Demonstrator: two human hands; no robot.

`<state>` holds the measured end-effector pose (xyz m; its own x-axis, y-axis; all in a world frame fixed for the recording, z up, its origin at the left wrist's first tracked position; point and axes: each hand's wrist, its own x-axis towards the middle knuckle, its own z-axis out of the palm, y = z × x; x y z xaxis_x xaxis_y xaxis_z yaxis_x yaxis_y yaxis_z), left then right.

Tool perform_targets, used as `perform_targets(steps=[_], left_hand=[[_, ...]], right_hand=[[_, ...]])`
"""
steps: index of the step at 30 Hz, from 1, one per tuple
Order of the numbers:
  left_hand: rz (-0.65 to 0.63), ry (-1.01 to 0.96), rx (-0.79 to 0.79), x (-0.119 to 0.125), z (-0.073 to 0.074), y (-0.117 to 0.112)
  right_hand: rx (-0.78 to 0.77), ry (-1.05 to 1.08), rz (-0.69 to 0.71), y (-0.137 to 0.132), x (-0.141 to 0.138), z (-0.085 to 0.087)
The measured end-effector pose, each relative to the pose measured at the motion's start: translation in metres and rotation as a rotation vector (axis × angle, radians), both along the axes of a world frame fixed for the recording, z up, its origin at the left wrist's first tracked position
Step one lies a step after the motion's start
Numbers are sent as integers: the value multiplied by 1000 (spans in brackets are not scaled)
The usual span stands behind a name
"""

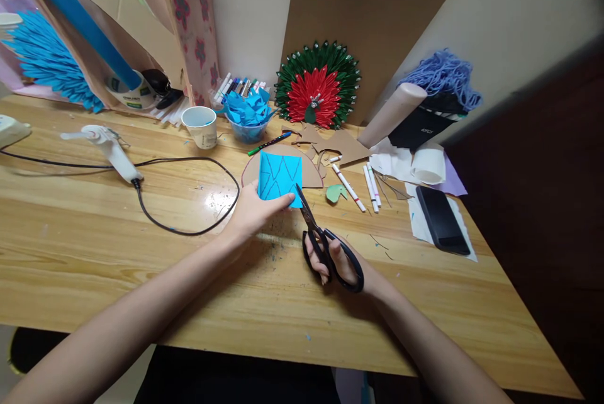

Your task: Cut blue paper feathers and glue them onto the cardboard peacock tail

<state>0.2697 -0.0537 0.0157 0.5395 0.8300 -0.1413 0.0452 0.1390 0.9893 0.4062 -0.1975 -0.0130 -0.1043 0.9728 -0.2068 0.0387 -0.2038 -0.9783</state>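
Note:
My left hand pinches the lower edge of a blue paper square marked with dark zigzag lines and holds it up above the wooden table. My right hand has its fingers through the handles of black scissors. The scissor blades point up and left, and their tips meet the lower right corner of the blue paper.
A glue gun with a looping black cord lies at the left. A paper cup, a bowl of blue paper scraps, markers, cardboard cutouts, a phone and a red-green paper rosette sit beyond.

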Motion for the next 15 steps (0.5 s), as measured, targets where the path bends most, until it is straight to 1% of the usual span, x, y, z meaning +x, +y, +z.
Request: perform_targets(steps=[4,8,12,15], left_hand=[[13,17,-14,0,0,1],[15,0,-43,0,2,1],[1,-27,-50,0,2,1],[-11,-27,-40,1,0,0]], right_hand=[[-12,-25,-71,2,-5,5],[-15,-29,-115,3,-7,7],[-5,-35,-101,3,-7,3],[0,14,-75,3,-5,-3]])
